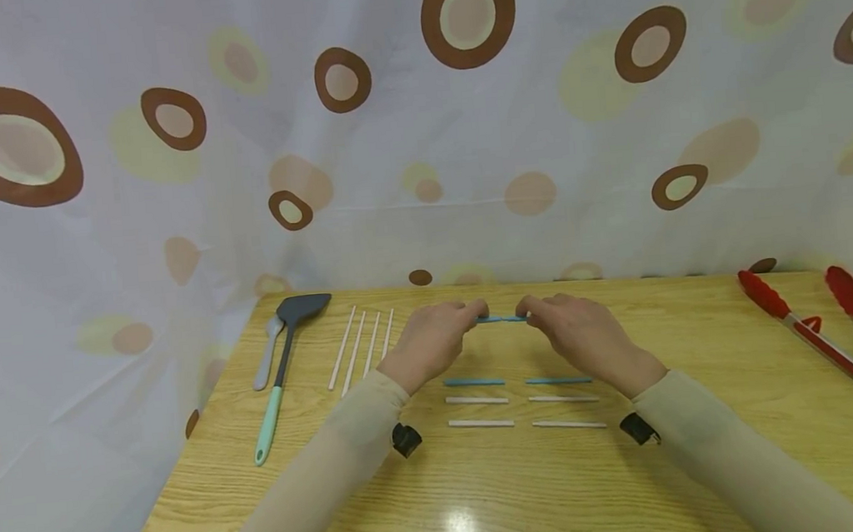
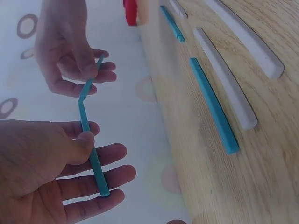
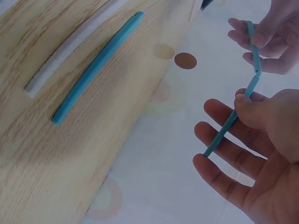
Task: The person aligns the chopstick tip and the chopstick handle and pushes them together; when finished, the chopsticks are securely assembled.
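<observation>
Above the far part of the table, both hands hold a thin blue stick (image 2: 96, 163) that is bent sharply at a break in its middle. My left hand (image 1: 430, 339) pinches one half between thumb and fingers. The other half (image 3: 222, 132) is pinched by my right hand (image 1: 588, 337). At the break the two ends look to be touching, or nearly so. Nearer me on the table lie two blue half-length pieces (image 1: 474, 382) (image 1: 558, 381), with white pieces (image 1: 480, 423) (image 1: 568, 424) in rows below them.
Several whole white sticks (image 1: 343, 348) lie left of my left hand. Beyond them are a dark spatula (image 1: 279, 394) with a mint handle and a grey utensil (image 1: 268, 354). Red-tipped tongs (image 1: 839, 350) lie at the right. A patterned curtain (image 1: 416, 133) hangs behind the table.
</observation>
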A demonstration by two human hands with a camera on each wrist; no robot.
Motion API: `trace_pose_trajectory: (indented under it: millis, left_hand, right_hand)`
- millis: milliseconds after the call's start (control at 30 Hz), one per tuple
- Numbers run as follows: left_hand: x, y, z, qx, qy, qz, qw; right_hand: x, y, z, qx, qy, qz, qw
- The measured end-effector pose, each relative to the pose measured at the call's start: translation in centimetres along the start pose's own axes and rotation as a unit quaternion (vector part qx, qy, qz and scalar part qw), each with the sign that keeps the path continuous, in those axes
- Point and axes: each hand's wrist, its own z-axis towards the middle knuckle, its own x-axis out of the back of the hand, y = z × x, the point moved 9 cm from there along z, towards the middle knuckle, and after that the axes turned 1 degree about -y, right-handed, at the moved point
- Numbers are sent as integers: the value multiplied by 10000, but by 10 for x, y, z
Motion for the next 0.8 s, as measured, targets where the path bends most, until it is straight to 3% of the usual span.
trace_pose_trajectory:
  millis: [467, 800]
  left_hand:
    - [-9, -2, -2, 274, -393, -111, 9988]
    - [-8, 0, 0, 250, -409, 409, 9980]
  right_hand:
    - [-1, -1, 0, -49, -39, 104, 9999]
    - [4, -7, 2, 156, 212, -189, 9995]
